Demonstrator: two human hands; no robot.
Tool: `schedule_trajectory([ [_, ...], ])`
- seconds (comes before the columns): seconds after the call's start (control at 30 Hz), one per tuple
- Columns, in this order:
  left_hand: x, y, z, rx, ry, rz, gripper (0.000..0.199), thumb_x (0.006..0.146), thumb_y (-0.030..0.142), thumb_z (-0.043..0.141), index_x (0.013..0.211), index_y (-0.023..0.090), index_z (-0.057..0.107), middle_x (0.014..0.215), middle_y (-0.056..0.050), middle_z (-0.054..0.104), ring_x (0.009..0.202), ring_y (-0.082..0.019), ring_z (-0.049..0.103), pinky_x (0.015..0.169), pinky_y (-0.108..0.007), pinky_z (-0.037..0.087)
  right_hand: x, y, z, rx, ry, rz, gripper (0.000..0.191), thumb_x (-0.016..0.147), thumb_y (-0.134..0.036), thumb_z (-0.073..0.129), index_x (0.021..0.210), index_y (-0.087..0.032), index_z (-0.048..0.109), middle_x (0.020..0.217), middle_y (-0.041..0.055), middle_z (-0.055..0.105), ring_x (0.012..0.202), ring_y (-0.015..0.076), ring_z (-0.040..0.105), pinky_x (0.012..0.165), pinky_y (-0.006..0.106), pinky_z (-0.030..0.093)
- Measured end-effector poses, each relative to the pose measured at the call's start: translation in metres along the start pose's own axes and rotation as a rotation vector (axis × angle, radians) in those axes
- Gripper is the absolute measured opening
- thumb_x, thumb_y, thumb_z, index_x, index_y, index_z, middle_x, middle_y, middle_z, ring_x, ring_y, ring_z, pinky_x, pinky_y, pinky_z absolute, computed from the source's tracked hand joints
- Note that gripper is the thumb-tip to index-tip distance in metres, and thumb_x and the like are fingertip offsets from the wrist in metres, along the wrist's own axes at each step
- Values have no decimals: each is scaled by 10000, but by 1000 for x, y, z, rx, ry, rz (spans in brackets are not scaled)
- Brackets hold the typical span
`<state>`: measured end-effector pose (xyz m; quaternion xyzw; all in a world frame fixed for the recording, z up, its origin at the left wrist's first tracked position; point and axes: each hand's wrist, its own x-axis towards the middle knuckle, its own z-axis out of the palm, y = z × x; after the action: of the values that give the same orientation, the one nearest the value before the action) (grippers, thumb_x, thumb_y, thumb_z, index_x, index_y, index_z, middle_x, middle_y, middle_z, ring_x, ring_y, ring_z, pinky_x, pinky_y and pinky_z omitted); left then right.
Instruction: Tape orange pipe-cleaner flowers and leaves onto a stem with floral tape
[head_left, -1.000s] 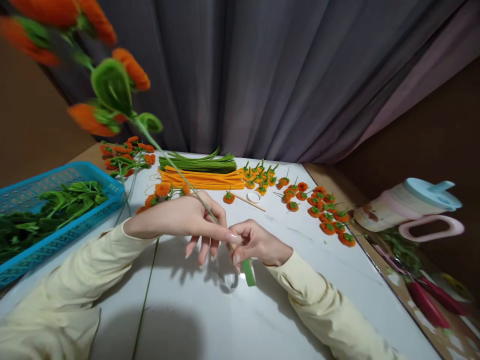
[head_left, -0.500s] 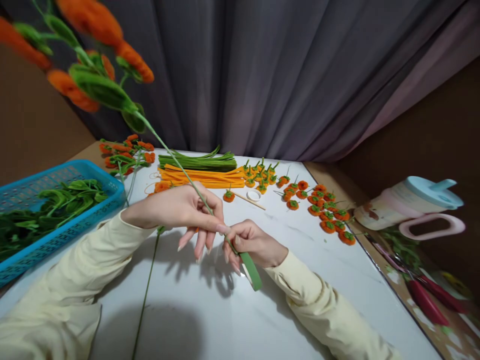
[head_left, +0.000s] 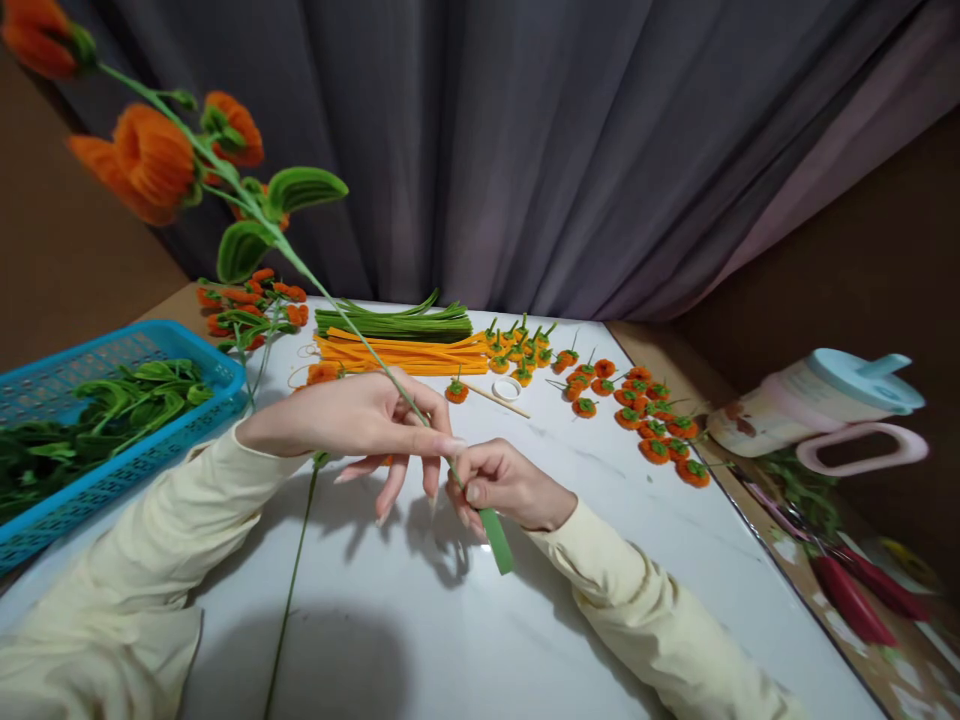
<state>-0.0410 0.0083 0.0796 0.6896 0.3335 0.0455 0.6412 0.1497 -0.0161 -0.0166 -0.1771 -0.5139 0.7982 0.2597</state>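
Observation:
A long green flower stem (head_left: 337, 305) slants from the upper left, bearing orange fuzzy blooms (head_left: 154, 160) and green leaves (head_left: 304, 188). My left hand (head_left: 360, 415) pinches this stem between thumb and forefinger, its other fingers spread below. Close beside it, my right hand (head_left: 510, 483) is closed at the stem's lower end, with a strip of green tape (head_left: 496, 540) hanging from its fingers. Both hands are over the white table (head_left: 420, 640). Another thin green stem (head_left: 296, 575) lies under my left wrist.
Green leaves fill a blue basket (head_left: 225, 385) at left. Green pipe cleaners (head_left: 397, 322), orange strips (head_left: 405, 355) and small orange flowers (head_left: 652, 430) lie across the back. At right are a lidded cup (head_left: 810, 400) and red-handled pliers (head_left: 851, 600).
The flower stem has turned, so its blooms and leaves face differently and sit in new places. The green tape end hangs shorter and narrower. My hands have barely moved.

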Motion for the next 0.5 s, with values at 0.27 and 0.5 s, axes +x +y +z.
schedule_trajectory([
  [0.27, 5, -3, 9, -83, -95, -59, 264, 769, 352, 613, 634, 143, 524, 591, -17, 673, 372, -100, 589, 257, -111, 316, 1, 1, 1, 7, -84, 4, 413, 652, -463, 748, 676, -113, 530, 552, -9, 594, 423, 86, 532, 441, 193, 415],
  [0.5, 0, -2, 6, -66, -160, -20, 166, 792, 294, 598, 747, 136, 574, 710, -53, 708, 409, -108, 617, 262, -102, 334, 4, 5, 5, 120, -192, 29, 436, 608, -445, 784, 681, -104, 522, 607, 12, 611, 497, 105, 571, 489, 207, 432],
])
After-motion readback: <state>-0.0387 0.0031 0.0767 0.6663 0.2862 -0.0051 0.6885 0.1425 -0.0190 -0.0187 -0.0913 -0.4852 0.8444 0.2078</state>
